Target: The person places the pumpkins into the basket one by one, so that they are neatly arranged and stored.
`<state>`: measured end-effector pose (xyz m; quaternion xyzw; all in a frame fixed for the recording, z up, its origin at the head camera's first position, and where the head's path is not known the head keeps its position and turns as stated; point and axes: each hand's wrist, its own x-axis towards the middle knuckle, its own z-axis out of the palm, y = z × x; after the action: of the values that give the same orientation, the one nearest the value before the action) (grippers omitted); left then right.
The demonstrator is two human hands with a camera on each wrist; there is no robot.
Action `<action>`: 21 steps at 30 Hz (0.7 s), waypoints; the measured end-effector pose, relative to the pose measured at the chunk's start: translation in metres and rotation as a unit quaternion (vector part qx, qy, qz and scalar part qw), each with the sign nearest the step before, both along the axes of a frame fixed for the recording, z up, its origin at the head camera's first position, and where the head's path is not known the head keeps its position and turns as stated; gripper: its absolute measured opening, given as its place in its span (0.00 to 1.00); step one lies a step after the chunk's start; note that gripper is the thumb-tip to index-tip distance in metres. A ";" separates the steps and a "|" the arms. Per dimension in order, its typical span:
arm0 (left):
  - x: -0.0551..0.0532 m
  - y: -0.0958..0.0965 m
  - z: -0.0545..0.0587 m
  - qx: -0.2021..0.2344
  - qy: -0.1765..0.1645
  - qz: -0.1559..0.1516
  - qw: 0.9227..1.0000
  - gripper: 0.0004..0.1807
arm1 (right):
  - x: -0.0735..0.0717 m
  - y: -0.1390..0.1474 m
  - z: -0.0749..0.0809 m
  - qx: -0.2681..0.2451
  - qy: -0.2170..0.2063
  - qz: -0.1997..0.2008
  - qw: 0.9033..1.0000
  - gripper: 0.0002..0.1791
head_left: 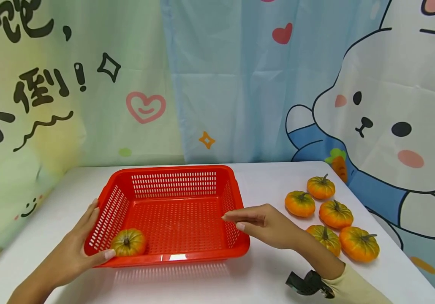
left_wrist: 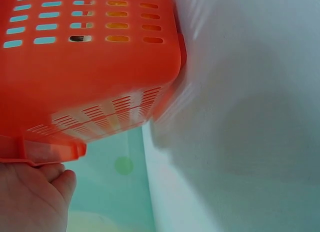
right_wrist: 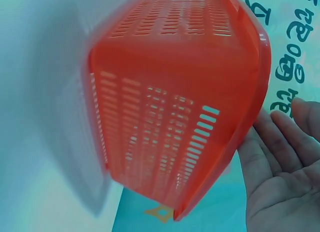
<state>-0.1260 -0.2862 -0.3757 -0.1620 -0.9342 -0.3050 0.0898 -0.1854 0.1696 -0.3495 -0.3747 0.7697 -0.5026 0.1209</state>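
Note:
A red plastic basket [head_left: 179,257] with slotted walls is at the middle left of the white table. One small orange-and-green pumpkin [head_left: 129,242] lies inside, in its near left corner. My left hand [head_left: 71,253] grips the basket's left side, thumb on the rim by that corner, fingers along the outer edge; the left wrist view shows the fingers [left_wrist: 60,179] against the underside of the rim. At the opposite side my right hand [head_left: 270,226] reaches over the right rim, fingers fairly straight and nothing held. The right wrist view has its palm [right_wrist: 282,187] beside the rim.
Several more small pumpkins [head_left: 336,214] sit grouped on the right of the table [head_left: 267,181], two of them close behind my right forearm. A black strapped device [head_left: 308,283] is at the right wrist. Behind the table hangs a printed curtain [head_left: 217,84].

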 end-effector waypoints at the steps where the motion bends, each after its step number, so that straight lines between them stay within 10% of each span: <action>1: 0.001 -0.001 -0.001 0.000 0.003 0.000 1.000 0.57 | 0.001 0.002 -0.001 -0.002 -0.001 -0.003 1.000 0.20; 11: 0.004 -0.003 -0.002 -0.003 0.023 -0.003 1.000 0.56 | 0.008 0.025 -0.011 -0.046 0.038 -0.038 0.997 0.24; 21: 0.002 0.001 -0.001 0.005 0.018 0.000 1.000 0.56 | 0.014 0.066 -0.025 0.015 0.004 -0.092 0.996 0.23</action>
<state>-0.1238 -0.2848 -0.3771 -0.1674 -0.9307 -0.3068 0.1077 -0.1710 0.2354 -0.3746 -0.3022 0.8090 -0.4984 0.0764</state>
